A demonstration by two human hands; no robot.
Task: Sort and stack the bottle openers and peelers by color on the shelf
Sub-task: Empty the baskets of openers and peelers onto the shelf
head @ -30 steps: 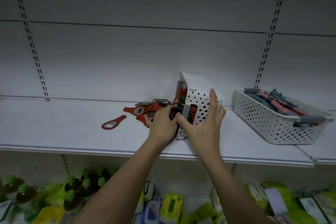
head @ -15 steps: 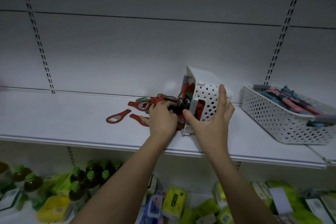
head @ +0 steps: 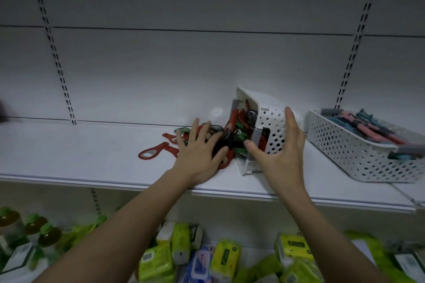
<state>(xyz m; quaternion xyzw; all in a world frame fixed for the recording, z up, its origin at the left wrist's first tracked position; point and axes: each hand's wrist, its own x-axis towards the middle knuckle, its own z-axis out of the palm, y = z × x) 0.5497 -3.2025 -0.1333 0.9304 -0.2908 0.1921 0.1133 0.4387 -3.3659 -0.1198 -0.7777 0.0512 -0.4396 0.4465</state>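
L hand (head: 198,158) lies flat w/ fingers spread on the pile of bottle openers (head: 226,138), mid frame; R hand (head: 282,156) is open too, palm against the perforated side of the tipped basket (head: 266,128), thumb at its lower rim, fingers straight up the wall. Neither hand grips anything.

The tipped basket, white, lies on its side center-right w/ its mouth facing left; red, green and black openers spill from it onto the shelf (head: 80,151), some still inside. A lone red opener (head: 153,151) lies left of the pile, apart from it. Second white basket (head: 358,145) stands upright at right edge of frame, holding the peelers (head: 368,125), pink and teal/blue handles, jumbled.

Lower frame: green-capped bottles (head: 30,230) at bottom left, yellow-green and blue wipe packs (head: 207,257) along bottom center, partly hidden by both forearms.
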